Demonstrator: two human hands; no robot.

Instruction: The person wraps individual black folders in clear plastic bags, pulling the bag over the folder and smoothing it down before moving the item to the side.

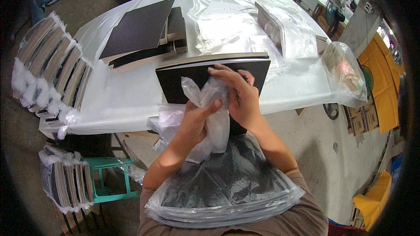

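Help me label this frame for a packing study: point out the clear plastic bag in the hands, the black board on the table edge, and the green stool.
clear plastic bag [217, 124], head view, crumpled middle between the hands.
black board [175, 81], head view, bare left face.
green stool [109, 164], head view, seat edge.

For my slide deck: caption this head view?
Both hands, left hand and right hand, gather a clear plastic bag over black boards.

Two bare forearms lead to the hands, the left hand [195, 120] and right hand [239, 94]; brown short sleeves [306, 201] cover the upper arms.
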